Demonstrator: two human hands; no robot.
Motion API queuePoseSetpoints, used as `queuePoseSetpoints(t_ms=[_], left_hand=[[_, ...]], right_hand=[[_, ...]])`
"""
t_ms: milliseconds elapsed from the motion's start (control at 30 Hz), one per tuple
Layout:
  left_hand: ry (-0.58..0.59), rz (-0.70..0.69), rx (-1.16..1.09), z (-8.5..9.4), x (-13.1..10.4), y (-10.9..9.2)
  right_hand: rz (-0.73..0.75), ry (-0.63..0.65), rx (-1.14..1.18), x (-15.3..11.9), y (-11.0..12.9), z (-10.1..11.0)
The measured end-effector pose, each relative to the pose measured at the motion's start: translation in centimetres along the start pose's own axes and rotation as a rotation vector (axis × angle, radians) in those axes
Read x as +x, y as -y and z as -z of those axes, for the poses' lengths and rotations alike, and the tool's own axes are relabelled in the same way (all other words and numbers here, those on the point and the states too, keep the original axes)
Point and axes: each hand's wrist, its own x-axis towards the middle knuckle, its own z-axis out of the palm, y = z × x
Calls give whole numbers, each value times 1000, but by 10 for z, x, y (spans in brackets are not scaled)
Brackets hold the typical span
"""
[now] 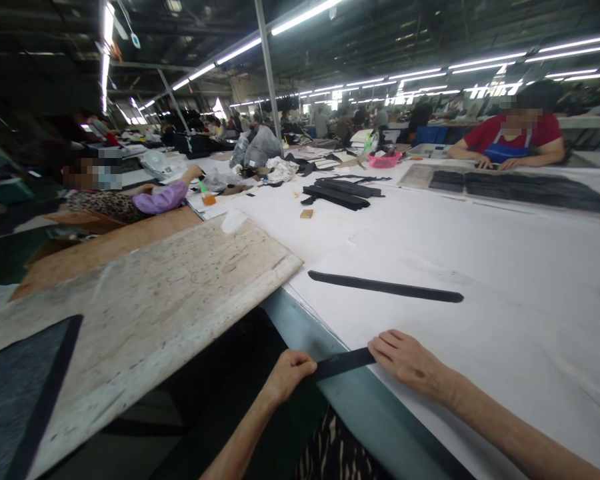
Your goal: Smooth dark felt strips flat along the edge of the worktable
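No text, label, brand, number or sign can be read here, on the left or the right, near or far. In the far part of the scene, things are too small and blurred for any lettering to be made out.

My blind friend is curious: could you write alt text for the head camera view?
A person's left hand pinches a dark strip across the edge of a white-topped table, the right hand on it too; another dark strip lies beyond. A pale board is at left; co-workers are behind, under tube lights.
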Motion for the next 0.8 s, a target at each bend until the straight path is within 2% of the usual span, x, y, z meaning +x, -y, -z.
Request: queuePoseSetpoints(t_ms=[200, 333, 533, 800], left_hand=[[-33, 24, 4, 5, 8, 17], [-32, 37, 7, 14, 1, 22], [-24, 5, 56, 22, -14, 12], [-16, -15, 60, 22, -19, 10]], right_hand=[[6, 29, 38, 17, 8, 4], [23, 31, 58, 23, 11, 5], [-17, 70, 13, 2, 3, 4], [-61, 47, -73, -22, -8, 0]])
